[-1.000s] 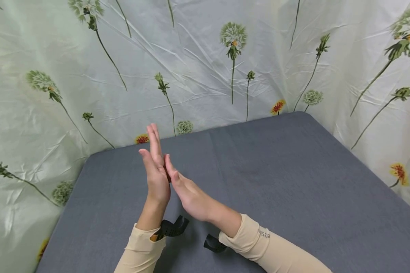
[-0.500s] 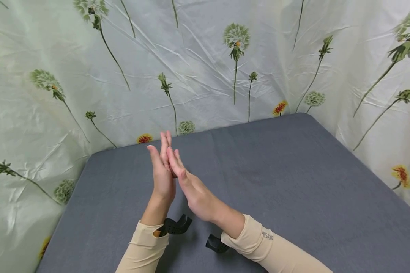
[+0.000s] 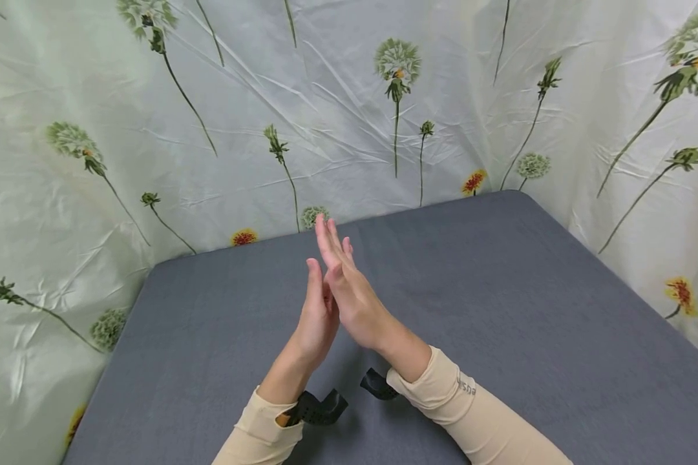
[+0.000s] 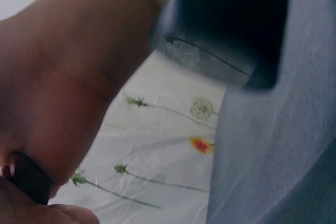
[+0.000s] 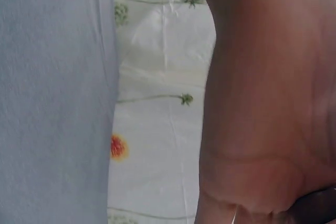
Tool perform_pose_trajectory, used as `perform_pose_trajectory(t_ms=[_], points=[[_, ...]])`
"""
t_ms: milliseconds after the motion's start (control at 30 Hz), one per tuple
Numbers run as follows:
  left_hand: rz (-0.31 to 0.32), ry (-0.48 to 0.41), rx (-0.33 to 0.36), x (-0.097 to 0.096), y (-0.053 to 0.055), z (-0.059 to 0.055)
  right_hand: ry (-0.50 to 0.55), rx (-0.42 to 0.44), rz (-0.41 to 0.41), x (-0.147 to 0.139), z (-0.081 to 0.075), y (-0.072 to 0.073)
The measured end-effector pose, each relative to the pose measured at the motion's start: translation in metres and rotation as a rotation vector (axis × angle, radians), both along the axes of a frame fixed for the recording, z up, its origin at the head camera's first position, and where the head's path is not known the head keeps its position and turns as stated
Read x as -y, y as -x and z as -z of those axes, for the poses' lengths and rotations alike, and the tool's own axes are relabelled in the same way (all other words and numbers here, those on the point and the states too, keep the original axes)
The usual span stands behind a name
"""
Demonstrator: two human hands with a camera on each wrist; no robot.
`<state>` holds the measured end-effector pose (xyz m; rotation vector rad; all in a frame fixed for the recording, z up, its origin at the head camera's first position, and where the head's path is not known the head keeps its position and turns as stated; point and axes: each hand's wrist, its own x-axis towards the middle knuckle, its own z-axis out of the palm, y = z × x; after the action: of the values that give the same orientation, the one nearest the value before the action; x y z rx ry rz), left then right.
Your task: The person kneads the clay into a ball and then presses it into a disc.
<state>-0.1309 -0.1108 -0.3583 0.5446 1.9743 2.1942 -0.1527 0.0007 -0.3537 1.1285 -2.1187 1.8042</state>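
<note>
Above the grey surface, my left hand (image 3: 316, 323) and right hand (image 3: 357, 303) are pressed palm to palm with straight fingers. A small dark, smooth lump (image 4: 30, 178) sits squeezed between the palms in the left wrist view. At the lower right corner of the right wrist view, part of the dark lump (image 5: 317, 206) shows under the heel of the hand; its kind cannot be told. From the head view the hands hide most of it. The right fingers reach farther forward than the left ones, and the left thumb points up.
A padded grey-covered table (image 3: 471, 290) spreads below both hands. White cloth (image 3: 209, 97) with printed dandelions and flowers hangs along its back and sides. Black curved mounts (image 3: 322, 408) stick out from both wrists, below the cream sleeves (image 3: 459, 400).
Both hands have shifted right together. The right hand has slid forward along the left palm, so its fingertips now lead. The dark reddish lump that showed between the palms is now mostly covered.
</note>
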Motion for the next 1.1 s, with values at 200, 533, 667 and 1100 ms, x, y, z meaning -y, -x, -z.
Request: perform_pose_trajectory(t_ms=[200, 533, 667, 1100], points=[[0.099, 0.033, 0.016, -0.009, -0.009, -0.005, 0.051, -0.028, 0.054, -0.012, -0.002, 0.011], [0.095, 0.027, 0.026, -0.020, -0.023, -0.016, 0.025, 0.038, 0.129, -0.017, 0.007, 0.022], [0.039, 0.002, 0.019, -0.019, -0.024, -0.017, 0.016, 0.085, 0.115, -0.011, 0.011, 0.022], [-0.239, 0.010, -0.170, 0.004, -0.016, -0.024, 0.036, 0.267, -0.164, 0.018, 0.022, 0.003]])
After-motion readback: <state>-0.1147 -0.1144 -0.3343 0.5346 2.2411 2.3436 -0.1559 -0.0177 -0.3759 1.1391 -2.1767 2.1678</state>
